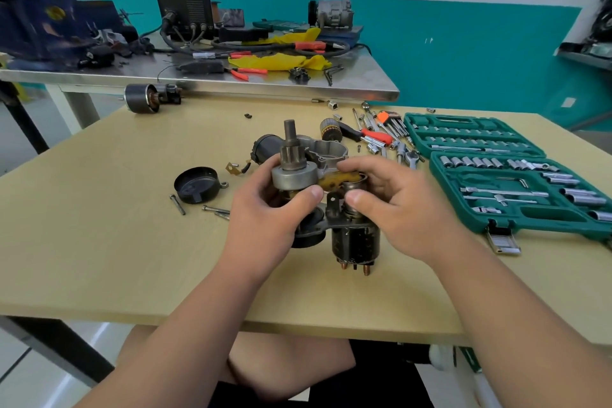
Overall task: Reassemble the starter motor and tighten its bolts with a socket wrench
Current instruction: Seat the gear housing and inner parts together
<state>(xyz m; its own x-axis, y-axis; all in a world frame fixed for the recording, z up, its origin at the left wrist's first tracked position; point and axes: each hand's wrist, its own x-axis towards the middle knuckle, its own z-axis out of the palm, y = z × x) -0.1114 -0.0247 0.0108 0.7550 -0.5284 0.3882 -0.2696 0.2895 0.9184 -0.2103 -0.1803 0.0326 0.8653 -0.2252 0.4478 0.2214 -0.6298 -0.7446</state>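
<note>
Over the pale wooden desk's [116, 242] centre, both forearms reach toward 12 o'clock. The left hand [265, 219] grips the grey steel starter pinion drum [293, 175], and the right hand [400, 209] pinches the plunger [351, 187] atop the black cylindrical solenoid [356, 242]. The drum's shaft [289, 129] points to 12, the copper terminals [366, 270] to 6.

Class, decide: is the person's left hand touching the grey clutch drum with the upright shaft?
Touching. The head view shows the left hand wrapped round the grey clutch drum, its thumb pressed against the drum's lower rim.
</note>
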